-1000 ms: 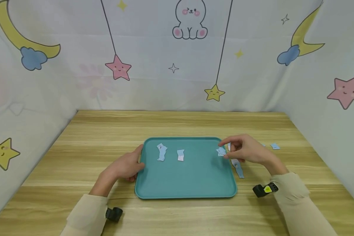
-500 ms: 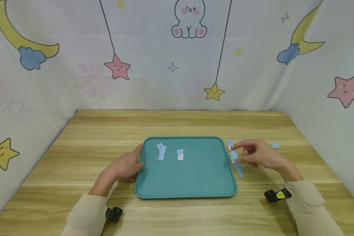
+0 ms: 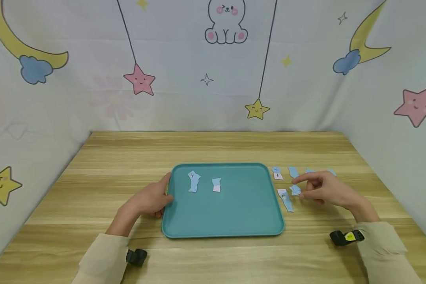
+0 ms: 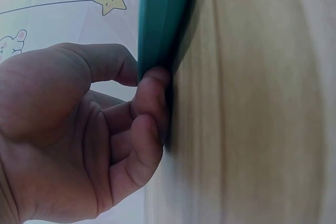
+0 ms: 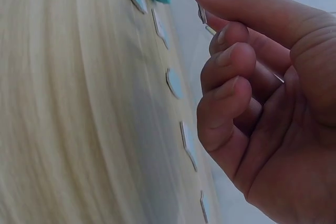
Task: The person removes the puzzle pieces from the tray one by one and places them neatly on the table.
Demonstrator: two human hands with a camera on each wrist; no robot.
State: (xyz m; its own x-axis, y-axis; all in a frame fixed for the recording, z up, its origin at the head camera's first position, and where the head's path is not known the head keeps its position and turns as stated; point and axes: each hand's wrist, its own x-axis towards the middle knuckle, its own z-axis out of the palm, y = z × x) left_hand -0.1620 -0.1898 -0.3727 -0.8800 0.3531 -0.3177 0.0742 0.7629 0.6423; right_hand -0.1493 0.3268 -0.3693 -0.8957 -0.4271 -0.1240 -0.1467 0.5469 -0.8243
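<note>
My left hand point(image 3: 150, 198) grips the left edge of a teal tray point(image 3: 223, 219), thumb over the rim and fingers curled against its outer side, as the left wrist view shows. Two flat pieces lie on the tray near its far side: a longer light-blue piece point(image 3: 194, 183) and a smaller blue-and-pink piece point(image 3: 216, 185). To the right of the tray, my right hand point(image 3: 324, 191) pinches a small light-blue puzzle piece point(image 3: 295, 190) between thumb and index finger, above the table. In the right wrist view the pinched puzzle piece point(image 5: 201, 14) appears edge-on; the other fingers are curled.
Several similar pieces lie on the wooden table right of the tray, including a blue-and-white piece point(image 3: 277, 174), a blue piece point(image 3: 292, 172) and a long piece point(image 3: 285, 201) beside the rim. More lie partly behind the right hand. A patterned cloth point(image 3: 181, 102) hangs around the table.
My right hand has carried the pinched puzzle piece rightward, from over the tray's right side to over the table, uncovering pieces beside the rim. The left hand stays on the tray.
</note>
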